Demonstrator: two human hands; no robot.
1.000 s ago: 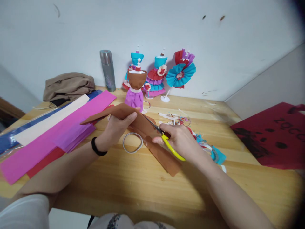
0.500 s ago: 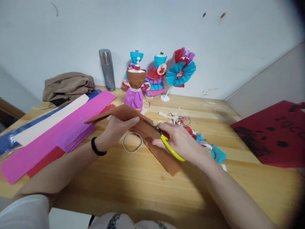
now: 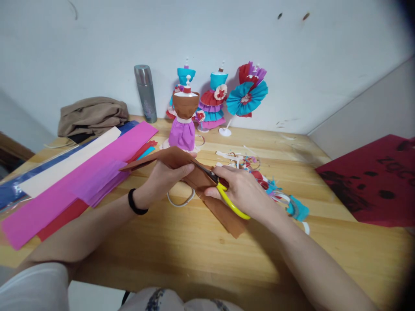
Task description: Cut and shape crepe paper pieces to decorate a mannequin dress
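Note:
Brown crepe paper [image 3: 175, 156] is gripped between the thumb and fingers of my left hand [image 3: 165, 176], above the wooden table. My right hand [image 3: 241, 190] holds scissors with yellow handles [image 3: 231, 205], their dark blades pointing left along the paper close to my left thumb. A long brown strip [image 3: 225, 215] hangs down to the right below the scissors. Under the paper lies a white ring [image 3: 180, 204], partly hidden. Behind my hands stands a small dress form [image 3: 185, 108] in a brown top and purple skirt.
Three more dressed forms, one with a blue paper fan [image 3: 247, 99], stand by the wall near a grey flask [image 3: 145, 95]. Pink paper [image 3: 81, 172] and brown cloth [image 3: 94, 114] lie left. Scraps [image 3: 269, 185] and a red bag [image 3: 372, 185] are right.
My left hand and the brown paper have shifted slightly right and down, covering more of the ring. More of the purple skirt and a blue strip now show behind the paper.

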